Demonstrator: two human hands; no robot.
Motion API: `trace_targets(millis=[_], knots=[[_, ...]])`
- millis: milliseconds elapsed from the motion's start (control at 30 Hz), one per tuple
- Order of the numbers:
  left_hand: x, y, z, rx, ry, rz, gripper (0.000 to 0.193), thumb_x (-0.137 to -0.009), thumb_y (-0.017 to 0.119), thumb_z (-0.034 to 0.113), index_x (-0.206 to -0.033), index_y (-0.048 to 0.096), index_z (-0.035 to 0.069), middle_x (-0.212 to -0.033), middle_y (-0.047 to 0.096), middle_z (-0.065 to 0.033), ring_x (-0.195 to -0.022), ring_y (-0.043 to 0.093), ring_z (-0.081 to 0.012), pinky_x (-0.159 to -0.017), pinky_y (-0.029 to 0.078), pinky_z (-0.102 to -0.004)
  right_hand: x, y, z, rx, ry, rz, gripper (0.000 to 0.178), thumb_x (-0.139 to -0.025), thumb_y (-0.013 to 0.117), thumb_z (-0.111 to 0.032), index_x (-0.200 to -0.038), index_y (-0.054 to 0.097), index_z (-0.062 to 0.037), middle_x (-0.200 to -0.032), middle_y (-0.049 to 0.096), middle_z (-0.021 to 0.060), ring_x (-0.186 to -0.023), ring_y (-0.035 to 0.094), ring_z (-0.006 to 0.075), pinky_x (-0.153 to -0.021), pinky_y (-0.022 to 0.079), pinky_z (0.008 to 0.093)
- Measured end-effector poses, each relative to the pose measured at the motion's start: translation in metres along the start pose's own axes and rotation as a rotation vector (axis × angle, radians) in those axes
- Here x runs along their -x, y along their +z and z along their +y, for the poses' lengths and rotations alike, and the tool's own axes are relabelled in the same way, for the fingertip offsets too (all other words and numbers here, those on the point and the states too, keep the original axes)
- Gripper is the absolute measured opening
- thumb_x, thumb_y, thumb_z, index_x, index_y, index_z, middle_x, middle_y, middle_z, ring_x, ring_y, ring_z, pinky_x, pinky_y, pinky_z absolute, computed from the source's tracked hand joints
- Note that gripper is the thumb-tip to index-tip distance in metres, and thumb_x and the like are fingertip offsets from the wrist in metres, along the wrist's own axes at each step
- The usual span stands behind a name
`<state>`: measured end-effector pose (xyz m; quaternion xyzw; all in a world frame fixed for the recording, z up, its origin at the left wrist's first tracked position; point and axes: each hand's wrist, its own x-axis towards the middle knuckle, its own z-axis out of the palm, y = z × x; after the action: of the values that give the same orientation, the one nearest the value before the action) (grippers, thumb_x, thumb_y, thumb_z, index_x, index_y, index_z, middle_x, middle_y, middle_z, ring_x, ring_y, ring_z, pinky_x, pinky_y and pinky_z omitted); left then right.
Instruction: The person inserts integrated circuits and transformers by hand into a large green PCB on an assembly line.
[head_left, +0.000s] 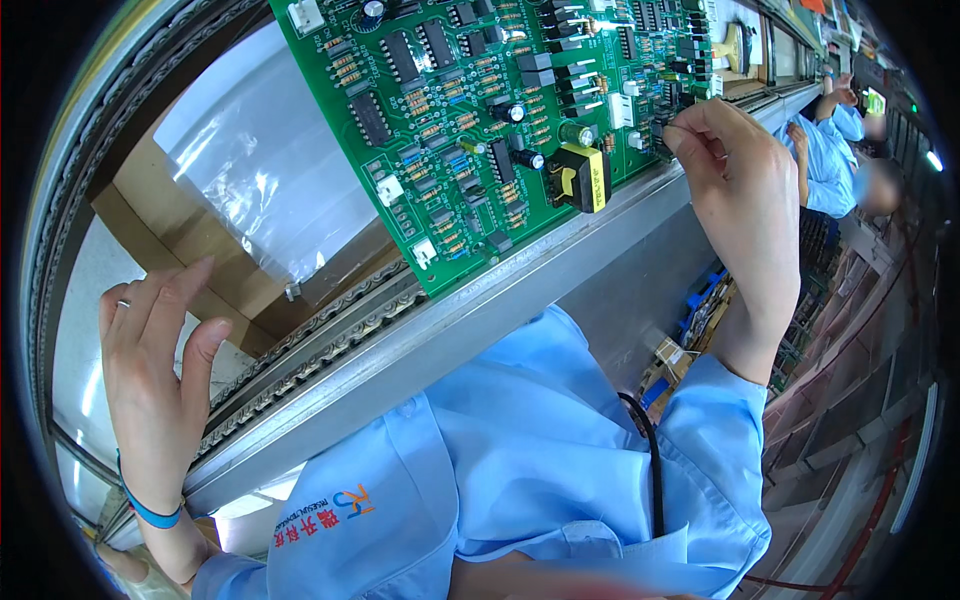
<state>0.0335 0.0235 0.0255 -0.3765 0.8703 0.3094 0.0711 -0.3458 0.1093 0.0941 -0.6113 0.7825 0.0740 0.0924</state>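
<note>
A green circuit board (425, 205), crowded with resistors, chips, capacitors and white connectors, lies across the conveyor rails. My right hand (735, 170) is at its near right edge. Thumb and forefinger are pinched together beside a dark component; their tips hide whatever is between them. Left of that hand, a yellow-and-black transformer (590, 180) stands near the board's front edge. My left hand (155, 370) hovers apart from the board at the left, fingers spread and nothing in them. A blue strap (152, 512) circles the left wrist.
A metal rail (540, 268) with a chain (320, 345) runs along the board's near side. Beyond the chain, a clear plastic bag (255, 180) lies in a cardboard box (150, 205). A co-worker's blue sleeve (832, 180) shows at the far right. A black cord (655, 460) hangs against my shirt.
</note>
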Motion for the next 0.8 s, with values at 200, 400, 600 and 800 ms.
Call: trace_targets(millis=[200, 400, 600, 800], knots=[[-0.005, -0.002, -0.003, 0.006, 0.041, 0.024, 0.035, -0.086, 0.070, 0.014, -0.118, 0.065, 0.002, -0.106, 0.063, -0.0146, -0.092, 0.052, -0.0332, -0.085, 0.044, -0.0421, 0.004, -0.006, -0.001, 0.034, 0.093, 0.043, 0.013, -0.085, 0.071, -0.014, -0.084, 0.065, -0.0024, -0.071, 0.065, 0.0114, -0.063, 0.063, 0.0304, -0.058, 0.048, 0.0379], [-0.003, -0.006, 0.004, 0.018, 0.151, 0.132, 0.034, -0.079, 0.074, 0.011, -0.111, 0.065, 0.003, -0.098, 0.065, -0.0126, -0.087, 0.060, -0.0331, -0.084, 0.044, -0.0431, -0.012, -0.028, 0.009, -0.419, 0.084, 0.025, 0.013, -0.085, 0.074, -0.006, -0.087, 0.062, -0.0008, -0.070, 0.057, 0.0020, -0.065, 0.051, 0.0065, -0.059, 0.040, 0.0229], [0.008, 0.015, -0.005, -0.039, 0.204, 0.150, 0.027, -0.080, 0.075, 0.017, -0.103, 0.066, 0.006, -0.089, 0.063, -0.0078, -0.082, 0.061, -0.0252, -0.080, 0.043, -0.0368, -0.040, -0.011, -0.083, -0.487, -0.345, 0.116, 0.022, -0.086, 0.072, -0.004, -0.107, 0.065, -0.0039, -0.082, 0.062, 0.0020, -0.067, 0.054, 0.0074, -0.059, 0.044, 0.0223], [0.000, 0.012, 0.000, -0.062, 0.245, 0.281, 0.019, -0.080, 0.074, 0.019, -0.088, 0.063, 0.006, -0.083, 0.060, -0.0071, -0.078, 0.060, -0.0248, -0.081, 0.043, -0.0352, -0.113, -0.011, -0.163, -0.543, -0.685, 0.084, 0.030, -0.088, 0.068, -0.003, -0.117, 0.066, -0.0080, -0.095, 0.063, 0.0010, -0.075, 0.054, 0.0082, -0.067, 0.046, 0.0219]])
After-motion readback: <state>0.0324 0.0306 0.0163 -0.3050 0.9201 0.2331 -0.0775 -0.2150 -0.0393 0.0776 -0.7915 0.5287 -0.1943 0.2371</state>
